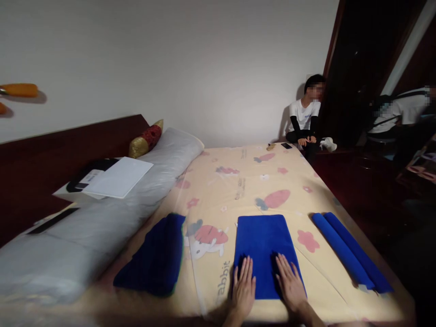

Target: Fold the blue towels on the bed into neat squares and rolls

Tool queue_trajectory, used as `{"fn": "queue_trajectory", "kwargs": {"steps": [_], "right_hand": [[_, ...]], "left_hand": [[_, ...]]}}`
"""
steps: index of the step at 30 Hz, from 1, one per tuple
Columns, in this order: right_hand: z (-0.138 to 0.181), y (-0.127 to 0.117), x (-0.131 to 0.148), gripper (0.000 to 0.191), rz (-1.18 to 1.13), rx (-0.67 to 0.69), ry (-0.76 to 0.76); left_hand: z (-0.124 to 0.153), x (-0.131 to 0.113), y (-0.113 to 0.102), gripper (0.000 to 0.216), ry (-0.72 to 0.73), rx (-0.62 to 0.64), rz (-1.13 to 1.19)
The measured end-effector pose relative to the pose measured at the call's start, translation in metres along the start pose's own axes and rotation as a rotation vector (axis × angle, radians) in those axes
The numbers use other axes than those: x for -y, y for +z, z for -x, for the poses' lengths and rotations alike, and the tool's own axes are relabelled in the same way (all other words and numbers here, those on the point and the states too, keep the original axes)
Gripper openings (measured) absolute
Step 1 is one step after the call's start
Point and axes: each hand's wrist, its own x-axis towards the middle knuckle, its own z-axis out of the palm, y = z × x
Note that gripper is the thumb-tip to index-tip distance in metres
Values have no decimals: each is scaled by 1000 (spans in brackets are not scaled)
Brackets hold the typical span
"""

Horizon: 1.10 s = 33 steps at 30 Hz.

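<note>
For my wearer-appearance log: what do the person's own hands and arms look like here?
The left hand and right hand are bare: no gloves, rings or watch visible. The short stretches of forearm in view carry no sleeves.

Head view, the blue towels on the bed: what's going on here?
The person's left hand and right hand lie flat and open on the near end of a folded blue towel, spread as a neat rectangle on the bed. A darker blue cloth lies to its left and two blue rolls to its right. Another person sits by the far corner.
</note>
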Motion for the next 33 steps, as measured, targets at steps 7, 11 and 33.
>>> {"fn": "queue_trajectory", "kwargs": {"steps": [7,11,33], "right_hand": [[10,18,31,54,-38,119,-132],[46,-4,-22,59,15,68,-142],[57,-39,-36,48,37,204,-282]], "left_hand": [[6,-25,12,63,100,112,68],[35,22,-6,67,152,128,3],[46,35,-14,55,174,384,89]]}}
